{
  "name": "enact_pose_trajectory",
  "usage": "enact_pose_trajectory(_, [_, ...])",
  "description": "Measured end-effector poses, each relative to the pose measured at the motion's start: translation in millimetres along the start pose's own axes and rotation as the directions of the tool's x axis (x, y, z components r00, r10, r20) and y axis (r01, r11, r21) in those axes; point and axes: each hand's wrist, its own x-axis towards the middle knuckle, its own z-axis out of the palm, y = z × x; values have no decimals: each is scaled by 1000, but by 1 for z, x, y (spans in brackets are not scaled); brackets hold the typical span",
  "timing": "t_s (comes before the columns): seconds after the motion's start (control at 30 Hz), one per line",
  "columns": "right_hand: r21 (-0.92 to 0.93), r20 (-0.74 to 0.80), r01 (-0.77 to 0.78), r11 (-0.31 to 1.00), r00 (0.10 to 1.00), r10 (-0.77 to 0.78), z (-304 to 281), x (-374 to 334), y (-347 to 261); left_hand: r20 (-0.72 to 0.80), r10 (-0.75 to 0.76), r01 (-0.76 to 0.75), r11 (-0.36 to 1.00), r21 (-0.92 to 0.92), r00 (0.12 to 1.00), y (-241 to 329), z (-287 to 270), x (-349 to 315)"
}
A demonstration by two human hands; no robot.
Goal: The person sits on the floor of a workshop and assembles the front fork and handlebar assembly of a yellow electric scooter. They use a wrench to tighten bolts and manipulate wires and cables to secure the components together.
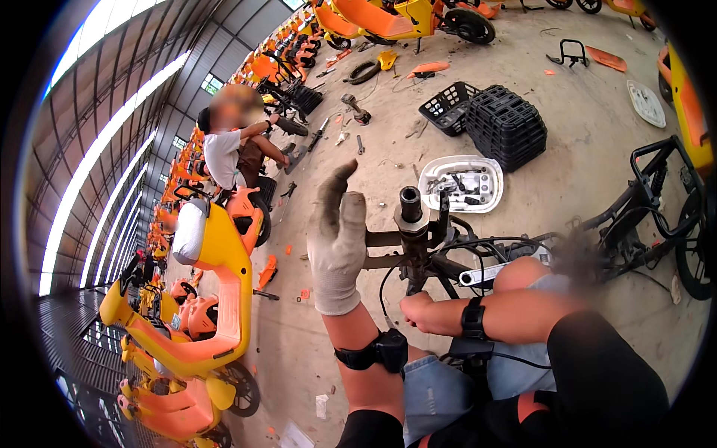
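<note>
The fingers (pixel 335 190) of the left hand (pixel 337 237), in a whitish glove with dirty tips, point upward and are loosely bent, with a gap before the thumb — nothing is seen between them. This hand is just to the left of the black steering tube (pixel 410 213), which stands upright in front of the person and has a metal nut near its top. Two dark plates (pixel 384 261) reach from the tube toward the palm; if they touch it, I cannot tell.

The right hand (pixel 420 312) is bare and is located below the tube. Its fingers are curled and partly hidden — I cannot tell if they are clamped on something. To the right of the tube, a silver bar (pixel 478 275) with a ring end lies above the right forearm, and cables run near it.

Beyond the tube, to the right, there is a white tray (pixel 491 201) with small parts, and further a stack of black baskets (pixel 506 128). Farther away, to the left of the tube, a co-worker (pixel 224 158) sits low among orange-yellow scooters (pixel 237 313).
</note>
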Motion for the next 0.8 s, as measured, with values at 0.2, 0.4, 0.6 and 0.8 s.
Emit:
enact_pose_trajectory(0.2, [-3, 52, -50, 999, 997, 50, 2, 2, -2, 85, -362, 302, 866, 399, 928, -24, -12, -7])
enact_pose_trajectory(0.4, [47, 56, -21, 999, 998, 18, 0, -8, -4, -23, -470, 419, 764, 491, 883, -6, -22, -10])
enact_pose_trajectory(0.6, [-23, 42, 21, 1000, 999, -20, 1, -16, -5, 57, -105, 104, 994, 30, 993, 1, -1, -15])
enact_pose_trajectory(0.8, [20, 2, 2, 1000, 1000, -2, -1, 5, 2, 158, -415, 368, 893, 260, 896, 26, 32, -6])
